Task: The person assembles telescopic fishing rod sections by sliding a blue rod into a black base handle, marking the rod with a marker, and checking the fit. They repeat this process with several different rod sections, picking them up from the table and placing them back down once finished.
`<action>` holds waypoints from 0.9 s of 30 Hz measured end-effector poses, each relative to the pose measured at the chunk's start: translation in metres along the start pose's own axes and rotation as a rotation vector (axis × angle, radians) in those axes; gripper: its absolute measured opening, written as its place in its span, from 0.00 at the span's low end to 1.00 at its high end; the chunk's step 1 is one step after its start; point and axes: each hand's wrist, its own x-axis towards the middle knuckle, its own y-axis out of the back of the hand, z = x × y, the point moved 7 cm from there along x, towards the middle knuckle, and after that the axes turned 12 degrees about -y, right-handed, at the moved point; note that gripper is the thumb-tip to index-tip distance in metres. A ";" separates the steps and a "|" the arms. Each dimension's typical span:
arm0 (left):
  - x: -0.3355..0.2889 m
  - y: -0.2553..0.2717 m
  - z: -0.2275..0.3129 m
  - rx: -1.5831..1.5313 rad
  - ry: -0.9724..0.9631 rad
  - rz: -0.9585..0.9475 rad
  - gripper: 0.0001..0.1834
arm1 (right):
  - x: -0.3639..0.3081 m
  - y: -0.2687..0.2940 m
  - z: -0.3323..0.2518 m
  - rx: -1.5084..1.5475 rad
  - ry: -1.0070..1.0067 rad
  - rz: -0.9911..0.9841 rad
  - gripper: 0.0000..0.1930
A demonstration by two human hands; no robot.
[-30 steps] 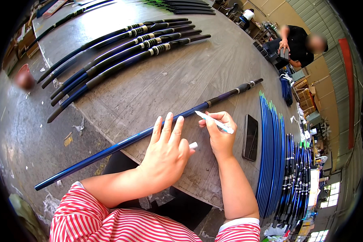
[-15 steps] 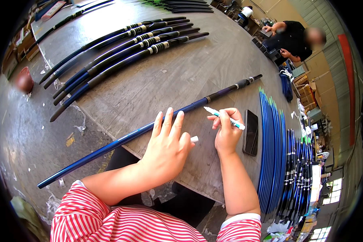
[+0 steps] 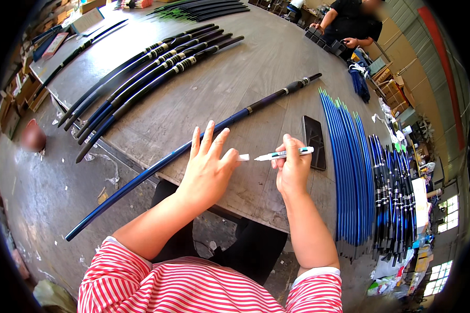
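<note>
Taking the clock face from the middle of the view, the left hand (image 3: 209,169) lies just toward nine o'clock, pinching a white marker cap (image 3: 243,157) at its thumb side. Its other fingers are spread and stretched toward twelve o'clock, the tips reaching over a blue fishing rod (image 3: 159,167); whether they press on it cannot be told. That rod lies aslant across the worktop (image 3: 266,201), its thick bare end jutting past the edge toward eight o'clock and its dark fitted end pointing between one and two. The right hand (image 3: 292,172), toward three o'clock, grips a white paint marker (image 3: 277,155) in closed fingers, the tip pointing at nine o'clock, toward the cap and just apart from it. A dark smartphone (image 3: 314,142) lies near the right hand, between two and three o'clock. Past it, at three, is a row of slim blue rods (image 3: 347,172) with green tips. Black rods with ringed fittings (image 3: 156,68) lie together between ten and eleven. Between one and two, a co-worker in black (image 3: 350,23) touches dark blocks (image 3: 324,41).
</note>
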 end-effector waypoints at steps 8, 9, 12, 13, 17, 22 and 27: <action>0.000 -0.002 0.005 0.011 -0.036 -0.034 0.07 | -0.005 -0.008 0.002 -0.141 0.063 -0.028 0.17; 0.000 -0.002 0.005 0.005 -0.040 -0.034 0.07 | -0.007 -0.012 0.002 -0.174 0.050 -0.031 0.17; 0.001 -0.002 0.009 -0.027 -0.061 -0.037 0.07 | -0.008 -0.017 0.005 -0.249 0.002 -0.091 0.16; 0.001 0.000 0.010 -0.036 -0.069 -0.043 0.06 | -0.009 -0.019 0.008 -0.266 -0.020 -0.122 0.16; 0.002 0.001 0.013 -0.132 -0.131 -0.060 0.06 | -0.014 -0.023 0.009 -0.287 -0.038 -0.163 0.17; 0.001 0.002 0.016 -0.255 -0.208 -0.057 0.06 | -0.022 -0.026 0.011 -0.256 -0.033 -0.203 0.16; -0.003 0.002 0.014 -0.437 -0.233 -0.103 0.06 | -0.025 -0.032 0.010 -0.306 -0.076 -0.289 0.16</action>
